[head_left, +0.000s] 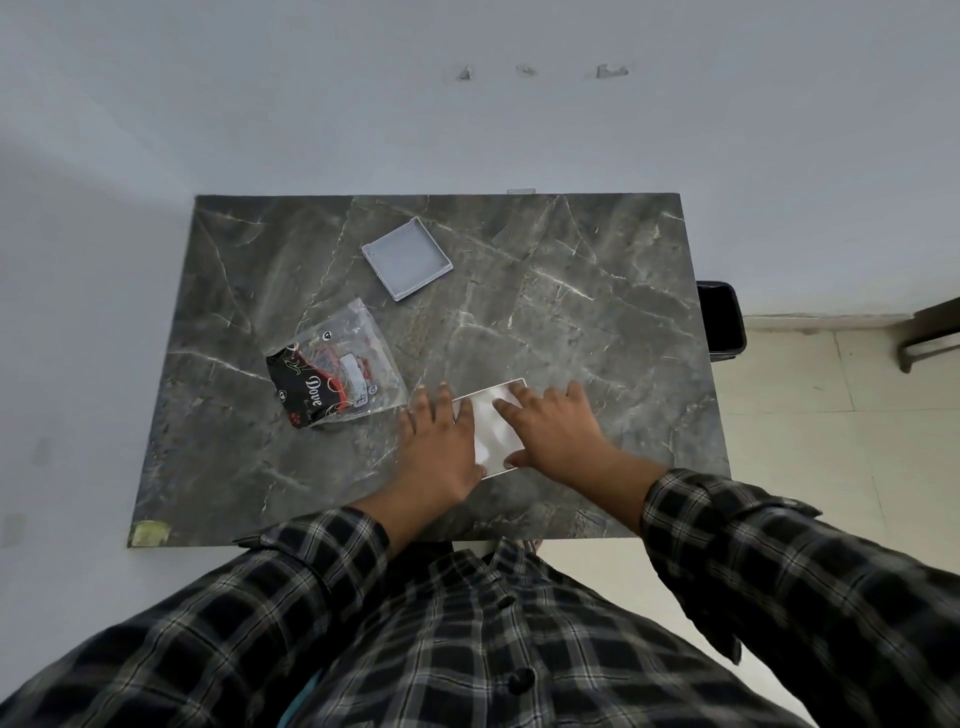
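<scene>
A flat white rectangular box (491, 431) lies near the front middle of the dark marble table (597, 291). My left hand (441, 447) lies flat over its left edge with straight, spread fingers. My right hand (556, 431) presses on its right side, fingers stretched across the top and thumb at the near edge. Much of the box is hidden under both hands. A clear square lid (407, 258) lies farther back on the table. A partly clear Dove packet (337, 369) with red and black print lies to the left of my hands.
The table stands against a white wall, with a wall close on the left too. A black bin (721, 319) stands on the floor by the table's right edge. A strip of yellowish tape (149, 532) marks the front left corner. Dark furniture (935, 332) stands at the far right.
</scene>
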